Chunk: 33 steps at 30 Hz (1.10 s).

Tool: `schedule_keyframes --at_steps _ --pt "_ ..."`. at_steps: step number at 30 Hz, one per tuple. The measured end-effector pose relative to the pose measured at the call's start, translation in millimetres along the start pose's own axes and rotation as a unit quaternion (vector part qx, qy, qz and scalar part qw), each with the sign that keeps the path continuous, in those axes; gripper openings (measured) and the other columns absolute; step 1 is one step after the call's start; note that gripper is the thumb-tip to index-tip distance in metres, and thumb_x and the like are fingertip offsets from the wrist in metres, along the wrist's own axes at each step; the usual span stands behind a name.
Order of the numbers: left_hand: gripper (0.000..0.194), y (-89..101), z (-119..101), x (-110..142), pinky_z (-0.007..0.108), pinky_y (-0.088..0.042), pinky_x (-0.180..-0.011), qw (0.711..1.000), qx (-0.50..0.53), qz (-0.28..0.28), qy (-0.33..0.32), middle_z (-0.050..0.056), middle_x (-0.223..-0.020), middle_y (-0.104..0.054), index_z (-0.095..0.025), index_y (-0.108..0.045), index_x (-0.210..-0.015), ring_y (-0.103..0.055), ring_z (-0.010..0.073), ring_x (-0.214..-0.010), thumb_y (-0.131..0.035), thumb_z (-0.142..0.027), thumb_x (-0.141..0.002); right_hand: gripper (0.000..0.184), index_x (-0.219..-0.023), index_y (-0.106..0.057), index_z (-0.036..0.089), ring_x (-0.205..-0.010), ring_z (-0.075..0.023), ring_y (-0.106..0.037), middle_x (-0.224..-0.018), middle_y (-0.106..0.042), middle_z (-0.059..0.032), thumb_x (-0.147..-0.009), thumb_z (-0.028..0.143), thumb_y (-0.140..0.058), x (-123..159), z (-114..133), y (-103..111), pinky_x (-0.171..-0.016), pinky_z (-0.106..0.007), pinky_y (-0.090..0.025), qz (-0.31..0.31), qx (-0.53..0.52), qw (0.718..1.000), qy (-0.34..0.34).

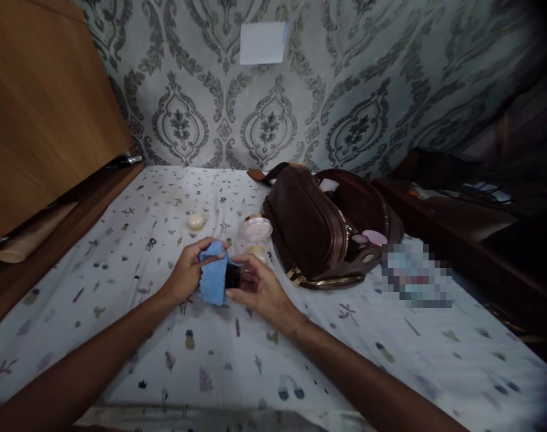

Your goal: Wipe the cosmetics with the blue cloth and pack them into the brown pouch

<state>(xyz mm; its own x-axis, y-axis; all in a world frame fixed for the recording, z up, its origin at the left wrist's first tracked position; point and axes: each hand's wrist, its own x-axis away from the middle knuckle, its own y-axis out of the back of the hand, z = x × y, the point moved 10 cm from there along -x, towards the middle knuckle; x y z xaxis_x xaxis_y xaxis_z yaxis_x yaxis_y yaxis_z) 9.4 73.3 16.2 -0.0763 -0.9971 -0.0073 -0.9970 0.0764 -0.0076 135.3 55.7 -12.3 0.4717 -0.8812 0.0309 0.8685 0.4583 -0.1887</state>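
Both forearms reach in from six o'clock over the printed sheet (120, 252). Left hand (188, 273) pinches a blue cloth (213, 276), fingers curled tight on it, pressed against a small dark jar (232, 276) that the right hand (260, 291) grips with closed fingers. Brown bag (318, 231) lies open at two o'clock, pink compact (257, 228) just beside it.

This is a home bedroom. A bed sheet (134, 252) printed with small plants and animals covers the whole lower view. At 12 o'clock a wall (345, 90) carries grey damask wallpaper. At 9 o'clock stands a wooden cupboard (39, 102), its ledge running along the bed. A brown handbag (313, 234) lies open at 1 o'clock on the sheet, with small cosmetic jars (255, 228) just beside it.
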Motion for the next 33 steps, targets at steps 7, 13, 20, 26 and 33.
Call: schedule_keyframes --at_steps 7,13,20,26,33 --pt "0.059 -23.9 -4 10 0.028 -0.052 -0.08 0.991 -0.04 0.121 -0.028 0.006 -0.104 -0.067 -0.018 -0.053 -0.134 -0.064 0.02 -0.092 -0.065 -0.051 -0.086 0.04 -0.101 -0.063 0.022 -0.074 -0.0124 -0.063 -0.096 -0.063 -0.0012 -0.073 0.042 -0.083 -1 15 12 -0.065 -0.026 -0.055 -0.043 -0.117 0.992 0.031" --pt "0.051 -36.1 -24 22 0.034 -0.049 -0.096 0.955 -0.228 0.121 -0.144 0.01 -0.122 -0.065 -0.02 -0.049 -0.135 -0.063 0.025 -0.108 -0.058 -0.046 -0.092 0.043 -0.105 -0.062 0.022 -0.057 -0.0087 -0.056 -0.076 -0.06 0.0038 -0.076 0.049 -0.08 0 16 13 -0.055 -0.023 -0.049 -0.035 -0.071 0.996 0.034" --pt "0.049 -30.9 -23 25 0.035 -0.048 -0.098 0.94 -0.266 0.106 -0.185 0.011 -0.122 -0.068 -0.018 -0.053 -0.132 -0.065 0.0246 -0.106 -0.047 -0.051 -0.096 0.052 -0.113 -0.056 0.022 -0.057 -0.0111 -0.056 -0.068 -0.059 0.0046 -0.078 0.056 -0.075 2 15 2 -0.054 -0.024 -0.046 0.004 -0.041 0.999 0.006" --pt "0.051 -27.7 -26 26 0.035 -0.048 -0.101 0.933 -0.282 0.092 -0.205 0.012 -0.126 -0.069 -0.017 -0.059 -0.129 -0.066 0.0256 -0.112 -0.043 -0.053 -0.098 0.048 -0.106 -0.056 0.024 -0.059 -0.0104 -0.055 -0.072 -0.06 0.0044 -0.075 0.052 -0.079 1 13 -2 -0.056 -0.024 -0.046 0.01 -0.07 0.997 0.013" --pt "0.047 -29.6 -33 27 0.032 -0.052 -0.094 0.937 -0.258 0.092 -0.217 0.01 -0.12 -0.072 -0.016 -0.064 -0.124 -0.069 0.0226 -0.105 -0.04 -0.048 -0.1 0.049 -0.104 -0.056 0.022 -0.06 -0.0085 -0.055 -0.076 -0.061 0.004 -0.072 0.049 -0.082 1 10 -4 -0.056 -0.021 -0.047 0.016 -0.086 0.996 0.007"
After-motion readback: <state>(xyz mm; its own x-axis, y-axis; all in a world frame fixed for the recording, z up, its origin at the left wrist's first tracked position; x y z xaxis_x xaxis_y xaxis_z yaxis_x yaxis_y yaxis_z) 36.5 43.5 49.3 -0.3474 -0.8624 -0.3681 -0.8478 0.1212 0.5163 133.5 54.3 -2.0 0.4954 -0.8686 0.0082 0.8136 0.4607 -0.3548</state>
